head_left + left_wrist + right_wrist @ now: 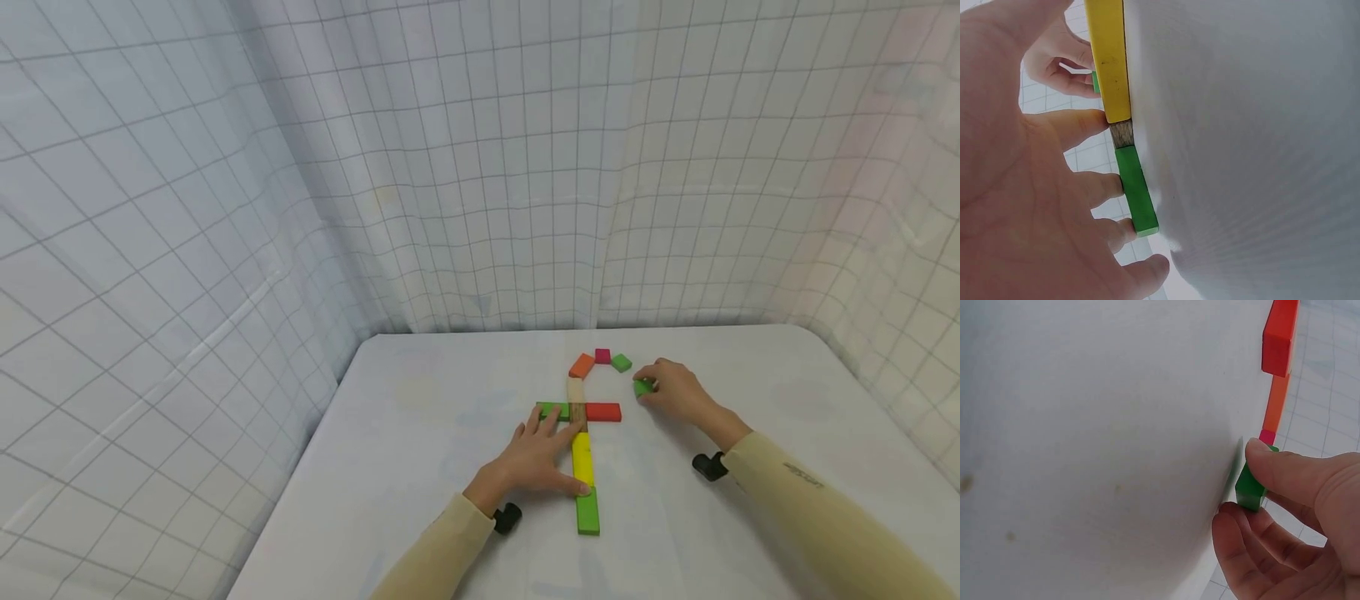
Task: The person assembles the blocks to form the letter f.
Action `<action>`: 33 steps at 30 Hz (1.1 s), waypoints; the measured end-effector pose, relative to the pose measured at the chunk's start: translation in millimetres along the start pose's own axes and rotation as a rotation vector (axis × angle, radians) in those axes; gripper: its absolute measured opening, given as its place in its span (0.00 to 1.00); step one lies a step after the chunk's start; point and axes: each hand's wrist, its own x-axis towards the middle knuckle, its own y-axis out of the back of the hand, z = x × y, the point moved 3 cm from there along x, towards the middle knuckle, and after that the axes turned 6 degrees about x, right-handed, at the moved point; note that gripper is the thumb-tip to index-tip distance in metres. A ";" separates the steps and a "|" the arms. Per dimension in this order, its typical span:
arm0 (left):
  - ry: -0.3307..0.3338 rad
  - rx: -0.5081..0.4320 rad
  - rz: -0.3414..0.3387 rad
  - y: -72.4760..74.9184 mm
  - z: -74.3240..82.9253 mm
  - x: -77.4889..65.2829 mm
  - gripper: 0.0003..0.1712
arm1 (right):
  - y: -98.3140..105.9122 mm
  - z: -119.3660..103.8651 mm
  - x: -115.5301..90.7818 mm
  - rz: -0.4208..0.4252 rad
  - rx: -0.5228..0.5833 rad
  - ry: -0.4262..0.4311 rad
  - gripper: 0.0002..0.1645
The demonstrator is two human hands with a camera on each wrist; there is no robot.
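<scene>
My right hand [678, 392] pinches a small green block [1251, 489] between thumb and fingers, close over the table right of the block figure. My left hand [534, 460] lies with spread fingers over the figure's left side. Its fingertips touch a green block [1137, 190] and the brown wooden block [1121, 134]; the thumb reaches the joint between the yellow block [582, 460] and the lower green block [588, 515]. A red block [603, 412] extends rightward from the middle. Above stands a cream block [575, 390], then an orange block [582, 365], a pink block [603, 356] and another green block [621, 362] in a curve.
The white table [420, 467] has rounded back corners. White grid-patterned curtains [480, 167] hang behind it and along both sides. Each wrist carries a small black camera [507, 518] just above the table.
</scene>
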 end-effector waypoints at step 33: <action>0.018 0.031 -0.003 -2.1 0.5 1.6 0.57 | -6.0 2.0 13.0 0.052 0.033 -0.068 0.20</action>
